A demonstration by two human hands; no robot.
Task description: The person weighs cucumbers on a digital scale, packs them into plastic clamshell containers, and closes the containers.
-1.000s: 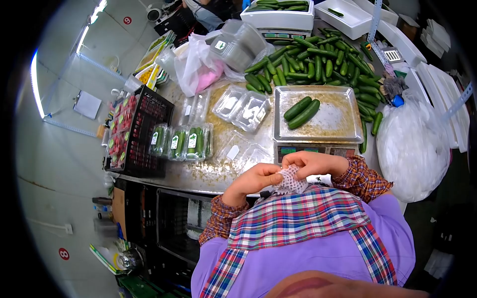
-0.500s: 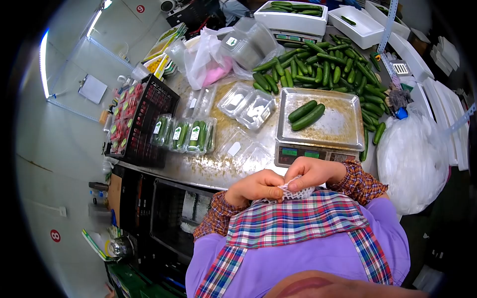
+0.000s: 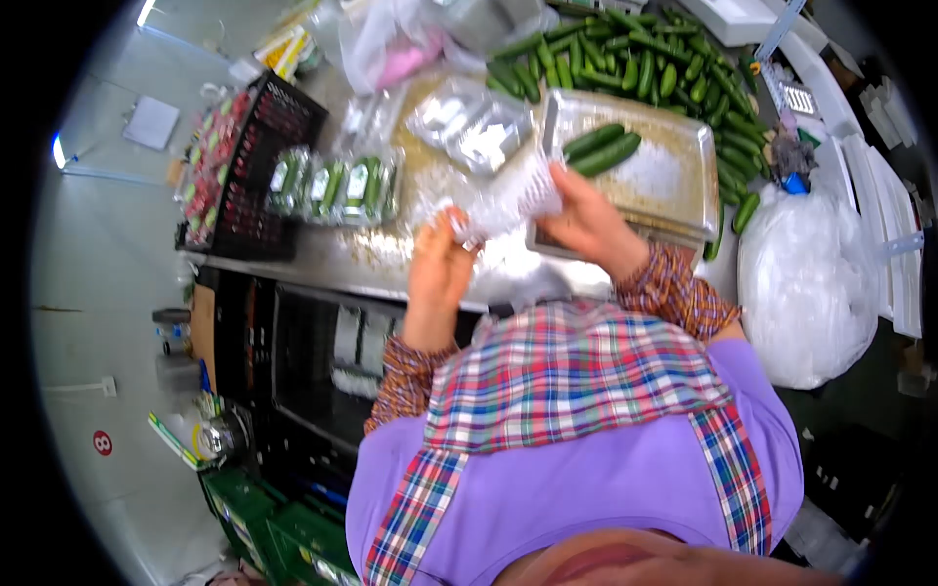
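Observation:
My right hand (image 3: 591, 223) pinches a white foam net (image 3: 538, 188), just left of the metal tray (image 3: 674, 207). My left hand (image 3: 440, 266) is closed at the near edge of a clear plastic box (image 3: 496, 209); blur softens its fingertips and the box's outline. Two green cucumbers (image 3: 601, 150) lie side by side in the tray, beyond my right hand. A scale (image 3: 557, 241) under the tray is partly covered by my right hand and forearm.
Packed cucumber boxes (image 3: 362, 188) stand at left beside a black crate (image 3: 256, 186). More clear boxes (image 3: 474, 122) lie behind my hands. Loose cucumbers (image 3: 674, 63) are heaped behind the tray. At right bulges a white plastic bag (image 3: 809, 293).
My hands have separated and reached forward from my apron over the table. The foam net, bunched between both hands before, is now spread out in my right hand. The view has tilted downward.

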